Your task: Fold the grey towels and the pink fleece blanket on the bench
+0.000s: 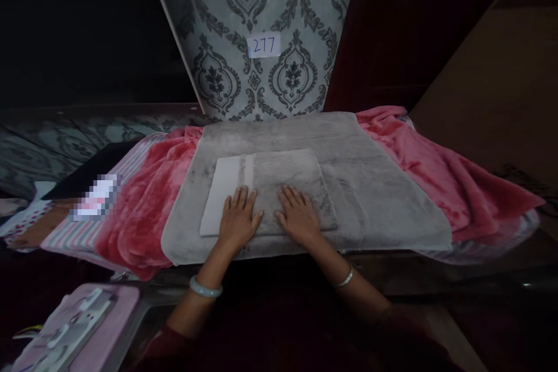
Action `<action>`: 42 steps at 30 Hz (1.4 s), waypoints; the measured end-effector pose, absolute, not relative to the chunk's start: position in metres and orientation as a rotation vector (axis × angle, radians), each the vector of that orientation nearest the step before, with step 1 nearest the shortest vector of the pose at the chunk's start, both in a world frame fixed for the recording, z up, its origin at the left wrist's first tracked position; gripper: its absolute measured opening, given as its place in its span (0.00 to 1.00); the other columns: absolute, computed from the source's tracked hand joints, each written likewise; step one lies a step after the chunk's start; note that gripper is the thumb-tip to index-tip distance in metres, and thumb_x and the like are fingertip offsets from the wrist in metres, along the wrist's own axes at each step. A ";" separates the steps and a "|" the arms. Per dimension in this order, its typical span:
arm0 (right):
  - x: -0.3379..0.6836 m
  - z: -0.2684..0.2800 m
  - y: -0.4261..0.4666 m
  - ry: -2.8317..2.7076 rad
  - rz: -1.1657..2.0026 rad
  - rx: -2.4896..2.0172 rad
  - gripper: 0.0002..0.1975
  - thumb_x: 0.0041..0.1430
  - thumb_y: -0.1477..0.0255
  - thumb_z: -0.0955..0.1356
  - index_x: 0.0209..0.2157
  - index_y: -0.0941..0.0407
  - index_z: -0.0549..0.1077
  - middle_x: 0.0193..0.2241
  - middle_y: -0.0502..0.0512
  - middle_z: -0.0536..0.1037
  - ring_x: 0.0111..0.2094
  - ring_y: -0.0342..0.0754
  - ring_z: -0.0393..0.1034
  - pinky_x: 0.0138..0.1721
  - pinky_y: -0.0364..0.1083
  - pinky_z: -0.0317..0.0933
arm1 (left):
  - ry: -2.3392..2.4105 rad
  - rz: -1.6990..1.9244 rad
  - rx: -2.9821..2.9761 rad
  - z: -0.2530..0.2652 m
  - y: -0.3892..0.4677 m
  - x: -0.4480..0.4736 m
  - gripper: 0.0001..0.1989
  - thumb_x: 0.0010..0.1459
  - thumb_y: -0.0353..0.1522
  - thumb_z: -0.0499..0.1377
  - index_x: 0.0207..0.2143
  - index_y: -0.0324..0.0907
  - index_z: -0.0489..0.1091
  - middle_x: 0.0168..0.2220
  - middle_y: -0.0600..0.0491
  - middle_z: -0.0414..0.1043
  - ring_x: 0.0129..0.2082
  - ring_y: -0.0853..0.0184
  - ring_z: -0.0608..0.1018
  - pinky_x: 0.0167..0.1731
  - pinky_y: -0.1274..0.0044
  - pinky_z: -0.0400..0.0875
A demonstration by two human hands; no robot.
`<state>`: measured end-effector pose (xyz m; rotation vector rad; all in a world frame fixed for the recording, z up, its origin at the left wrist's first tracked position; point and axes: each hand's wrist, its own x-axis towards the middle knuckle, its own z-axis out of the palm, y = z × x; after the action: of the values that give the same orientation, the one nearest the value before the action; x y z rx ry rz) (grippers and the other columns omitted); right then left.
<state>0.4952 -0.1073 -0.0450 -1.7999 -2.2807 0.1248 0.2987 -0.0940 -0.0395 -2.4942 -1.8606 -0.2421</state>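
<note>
A folded grey plush towel lies flat with a pale stripe near its left end. A smooth white flat panel shows at its left side; I cannot tell whether it is card or board. My left hand rests palm down with fingers stretched out, over the border of the panel and the towel. On the towel's front middle, my right hand lies flat, fingers slightly spread. Both hands touch the surface without gripping it. A larger grey plush cloth is spread out underneath.
Rumpled pink plush blankets lie at both sides, over striped cloth. Behind stands a patterned wall with a paper label reading 277. A dark screen is at left. Power strips lie on a pink surface, lower left.
</note>
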 end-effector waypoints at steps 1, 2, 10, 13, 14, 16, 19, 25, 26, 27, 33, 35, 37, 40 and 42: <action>0.506 -0.047 -0.109 -2.244 0.114 -1.847 0.32 0.71 0.62 0.57 0.71 0.60 0.57 0.72 0.60 0.52 0.73 0.56 0.42 0.70 0.60 0.38 | -1.883 -0.222 -2.460 -0.039 -0.094 0.290 0.33 0.69 0.46 0.45 0.72 0.42 0.55 0.74 0.43 0.49 0.74 0.52 0.52 0.70 0.55 0.48; 0.517 -0.049 -0.111 -2.202 0.094 -1.892 0.32 0.71 0.62 0.57 0.71 0.60 0.56 0.72 0.60 0.52 0.73 0.56 0.42 0.70 0.60 0.38 | -1.910 -0.202 -2.421 -0.039 -0.094 0.282 0.34 0.69 0.47 0.45 0.71 0.42 0.55 0.74 0.43 0.49 0.73 0.52 0.52 0.70 0.55 0.49; 0.573 -0.084 -0.137 -1.930 -0.105 -1.990 0.29 0.72 0.65 0.54 0.70 0.57 0.59 0.71 0.58 0.58 0.71 0.56 0.50 0.67 0.60 0.47 | -2.061 -0.262 -2.266 -0.046 -0.099 0.230 0.31 0.70 0.41 0.42 0.70 0.37 0.57 0.72 0.41 0.53 0.72 0.52 0.58 0.67 0.56 0.56; 0.588 -0.096 -0.142 -1.925 -0.148 -1.903 0.29 0.71 0.66 0.54 0.69 0.56 0.61 0.69 0.58 0.62 0.70 0.56 0.52 0.66 0.60 0.50 | -2.061 -0.312 -2.292 -0.049 -0.101 0.215 0.30 0.70 0.38 0.42 0.69 0.35 0.58 0.71 0.40 0.55 0.71 0.53 0.59 0.67 0.56 0.56; 0.593 -0.097 -0.141 -1.929 -0.149 -1.885 0.29 0.71 0.66 0.55 0.69 0.55 0.61 0.68 0.58 0.63 0.70 0.57 0.53 0.65 0.60 0.52 | -2.064 -0.308 -2.309 -0.048 -0.100 0.211 0.29 0.70 0.37 0.43 0.69 0.35 0.59 0.71 0.40 0.55 0.71 0.53 0.60 0.67 0.57 0.56; 0.604 -0.094 -0.136 -1.940 -0.145 -1.857 0.28 0.69 0.65 0.57 0.68 0.54 0.63 0.67 0.59 0.65 0.69 0.59 0.55 0.63 0.62 0.55 | -2.107 -0.274 -2.316 -0.045 -0.096 0.205 0.28 0.70 0.37 0.45 0.68 0.36 0.61 0.71 0.41 0.56 0.71 0.52 0.60 0.67 0.57 0.58; 0.608 -0.072 -0.113 -1.951 -0.152 -1.789 0.29 0.68 0.66 0.59 0.68 0.54 0.64 0.67 0.61 0.66 0.69 0.60 0.55 0.63 0.62 0.56 | -2.156 -0.266 -2.265 -0.029 -0.077 0.210 0.28 0.69 0.37 0.47 0.68 0.37 0.60 0.71 0.39 0.54 0.71 0.50 0.59 0.65 0.55 0.60; 0.536 -0.001 -0.022 -2.108 -0.008 -1.735 0.32 0.68 0.69 0.59 0.71 0.60 0.58 0.71 0.65 0.57 0.71 0.58 0.49 0.67 0.60 0.50 | -1.996 -0.239 -2.500 0.020 0.005 0.268 0.29 0.69 0.33 0.47 0.70 0.39 0.56 0.73 0.41 0.50 0.73 0.57 0.55 0.68 0.59 0.54; 0.519 0.007 -0.008 -2.137 0.040 -1.753 0.32 0.68 0.69 0.59 0.71 0.59 0.57 0.71 0.64 0.55 0.71 0.58 0.48 0.67 0.61 0.49 | -2.017 -0.221 -2.496 0.024 0.019 0.278 0.29 0.69 0.32 0.47 0.70 0.40 0.56 0.73 0.42 0.51 0.73 0.57 0.55 0.68 0.59 0.54; 0.503 0.013 0.003 -2.163 0.085 -1.771 0.31 0.68 0.69 0.58 0.71 0.59 0.56 0.72 0.64 0.54 0.72 0.58 0.47 0.67 0.62 0.48 | -2.039 -0.210 -2.481 0.027 0.030 0.286 0.28 0.69 0.32 0.47 0.70 0.41 0.57 0.73 0.43 0.51 0.73 0.57 0.55 0.68 0.58 0.54; 0.449 0.006 0.033 -2.320 0.209 -1.718 0.29 0.70 0.72 0.55 0.71 0.56 0.57 0.72 0.59 0.55 0.72 0.56 0.46 0.69 0.64 0.41 | -2.053 -0.253 -2.357 -0.001 0.052 0.303 0.27 0.70 0.31 0.42 0.69 0.40 0.59 0.72 0.42 0.55 0.72 0.54 0.56 0.68 0.51 0.49; 0.443 -0.004 0.035 -2.335 0.187 -1.667 0.29 0.70 0.72 0.55 0.70 0.55 0.58 0.71 0.57 0.58 0.72 0.55 0.47 0.70 0.64 0.38 | -2.014 -0.285 -2.334 -0.013 0.052 0.301 0.28 0.70 0.31 0.41 0.69 0.40 0.60 0.71 0.43 0.57 0.71 0.54 0.57 0.69 0.51 0.49; 0.442 -0.012 0.039 -2.327 0.177 -1.655 0.29 0.70 0.71 0.55 0.70 0.55 0.58 0.70 0.57 0.59 0.71 0.55 0.48 0.70 0.63 0.38 | -1.986 -0.300 -2.322 -0.020 0.054 0.299 0.28 0.69 0.31 0.42 0.68 0.40 0.61 0.70 0.43 0.58 0.71 0.53 0.58 0.68 0.51 0.49; 0.446 -0.016 0.047 -2.330 0.153 -1.651 0.28 0.70 0.69 0.56 0.69 0.56 0.61 0.69 0.57 0.62 0.69 0.55 0.51 0.69 0.62 0.42 | -1.986 -0.313 -2.315 -0.023 0.059 0.298 0.27 0.69 0.33 0.43 0.68 0.41 0.62 0.70 0.43 0.59 0.71 0.53 0.58 0.68 0.50 0.50; 0.455 -0.015 0.051 -2.318 0.122 -1.656 0.27 0.71 0.67 0.56 0.67 0.56 0.63 0.68 0.57 0.64 0.68 0.56 0.53 0.68 0.61 0.43 | -1.996 -0.334 -2.311 -0.022 0.062 0.298 0.27 0.69 0.34 0.44 0.68 0.42 0.62 0.70 0.43 0.59 0.71 0.53 0.58 0.67 0.51 0.51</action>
<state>0.4546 0.0511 -0.0154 -1.6558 -2.3181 0.1223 0.2979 0.0620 -0.0224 -2.3106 -1.9963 -0.3340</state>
